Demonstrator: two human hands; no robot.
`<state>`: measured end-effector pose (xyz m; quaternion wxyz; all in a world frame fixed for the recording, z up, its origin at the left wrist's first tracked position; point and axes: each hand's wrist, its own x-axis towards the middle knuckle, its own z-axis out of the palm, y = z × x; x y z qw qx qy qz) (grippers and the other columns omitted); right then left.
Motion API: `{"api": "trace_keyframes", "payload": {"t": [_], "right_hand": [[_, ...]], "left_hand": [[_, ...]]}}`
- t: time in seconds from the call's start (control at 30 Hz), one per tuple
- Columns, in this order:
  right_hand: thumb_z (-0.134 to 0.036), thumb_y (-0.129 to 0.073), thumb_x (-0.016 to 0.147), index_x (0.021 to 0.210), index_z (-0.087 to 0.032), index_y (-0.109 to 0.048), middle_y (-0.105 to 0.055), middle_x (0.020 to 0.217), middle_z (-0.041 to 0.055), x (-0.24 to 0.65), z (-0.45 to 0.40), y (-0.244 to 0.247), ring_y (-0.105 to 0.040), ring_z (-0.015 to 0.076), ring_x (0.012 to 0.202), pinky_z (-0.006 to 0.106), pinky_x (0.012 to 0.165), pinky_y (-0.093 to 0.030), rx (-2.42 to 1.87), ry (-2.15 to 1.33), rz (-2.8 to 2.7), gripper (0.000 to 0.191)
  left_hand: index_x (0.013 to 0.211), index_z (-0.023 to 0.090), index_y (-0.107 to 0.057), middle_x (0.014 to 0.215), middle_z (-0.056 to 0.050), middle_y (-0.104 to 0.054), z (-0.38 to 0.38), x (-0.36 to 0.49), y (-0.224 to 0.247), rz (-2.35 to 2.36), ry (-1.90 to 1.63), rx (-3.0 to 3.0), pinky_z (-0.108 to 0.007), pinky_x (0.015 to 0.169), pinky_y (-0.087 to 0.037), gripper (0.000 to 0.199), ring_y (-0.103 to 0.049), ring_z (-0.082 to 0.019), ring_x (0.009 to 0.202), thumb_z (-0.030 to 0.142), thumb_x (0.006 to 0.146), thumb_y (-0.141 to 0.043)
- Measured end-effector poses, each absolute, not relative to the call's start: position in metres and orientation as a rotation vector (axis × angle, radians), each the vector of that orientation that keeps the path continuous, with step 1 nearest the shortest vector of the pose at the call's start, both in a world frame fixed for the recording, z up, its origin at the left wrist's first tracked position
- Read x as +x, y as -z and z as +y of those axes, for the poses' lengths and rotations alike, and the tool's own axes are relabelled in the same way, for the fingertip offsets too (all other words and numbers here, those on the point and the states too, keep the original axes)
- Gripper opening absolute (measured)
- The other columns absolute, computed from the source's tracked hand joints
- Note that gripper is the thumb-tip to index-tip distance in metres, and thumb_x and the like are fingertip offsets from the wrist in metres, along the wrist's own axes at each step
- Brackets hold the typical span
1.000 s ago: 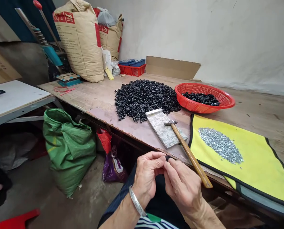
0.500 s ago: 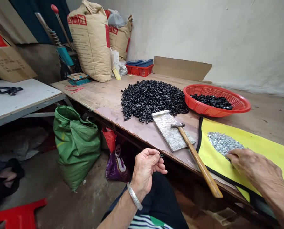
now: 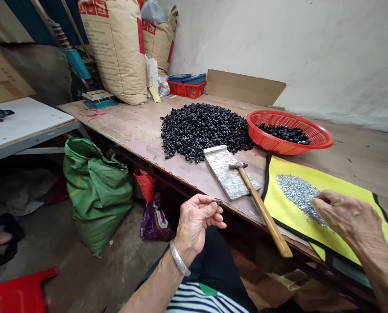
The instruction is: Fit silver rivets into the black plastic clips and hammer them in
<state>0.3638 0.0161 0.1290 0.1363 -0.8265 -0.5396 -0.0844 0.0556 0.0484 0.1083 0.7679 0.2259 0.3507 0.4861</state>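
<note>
Left grip pinches black part; sack print illegible.

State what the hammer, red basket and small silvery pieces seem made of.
Hammer handle: likely wood, brown, perhaps varnished given its sheen.
Hammer head: probably metal, from its grey gleam.
Red basket: apparently moulded plastic, smooth, with perforated walls.
Small silvery pieces: probably metal, since they glint; plated or bare, I cannot tell.
</note>
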Motion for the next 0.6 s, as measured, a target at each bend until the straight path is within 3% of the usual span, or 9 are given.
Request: {"api": "trace_keyframes", "payload": {"t": [0.17, 0.27, 0.37, 0.6], "right_hand": [[-0.03, -0.056, 0.069, 0.061, -0.023, -0.058, -0.061, 0.06, 0.0064, 0.299, -0.002, -0.155, -0.055, 0.0236, 0.059, 0.036, 0.058, -0.039, -2.072, 0.107, -1.324, 0.01], [-0.038, -0.061, 0.073, 0.065, -0.022, -0.06, -0.056, 0.058, 0.0007, 0.248, -0.01, -0.156, -0.049, 0.0149, 0.051, 0.028, 0.051, -0.038, -1.703, -0.487, -1.451, 0.017], [-0.037, -0.055, 0.08, 0.067, -0.022, -0.058, -0.049, 0.055, -0.0018, 0.21, -0.01, -0.145, -0.043, 0.0114, 0.048, 0.024, 0.045, -0.035, -1.553, -0.808, -1.492, 0.021], [-0.034, -0.053, 0.082, 0.067, -0.021, -0.055, -0.054, 0.059, -0.0008, 0.192, 0.001, -0.129, -0.049, 0.0123, 0.054, 0.023, 0.049, -0.038, -1.575, -0.777, -1.549, 0.019]], "left_hand": [[0.074, 0.01, -0.06, 0.058, -0.003, -0.063, 0.042, 0.063, -0.11, 0.785, -1.049, 0.512, -0.027, 0.045, -0.053, 0.028, -0.057, -0.012, 0.047, 0.022, 0.057, -0.078], [0.074, 0.01, -0.06, 0.058, -0.003, -0.063, 0.035, 0.068, -0.114, 0.783, -1.045, 0.534, -0.027, 0.045, -0.053, 0.028, -0.058, -0.012, 0.046, 0.02, 0.056, -0.079], [0.074, 0.01, -0.06, 0.055, -0.002, -0.063, 0.03, 0.067, -0.115, 0.794, -1.044, 0.557, -0.027, 0.045, -0.053, 0.027, -0.058, -0.013, 0.046, 0.017, 0.055, -0.078], [0.07, 0.011, -0.06, 0.05, 0.0, -0.059, 0.027, 0.061, -0.108, 0.816, -1.072, 0.592, -0.027, 0.042, -0.053, 0.023, -0.058, -0.014, 0.044, 0.015, 0.054, -0.076]]}}
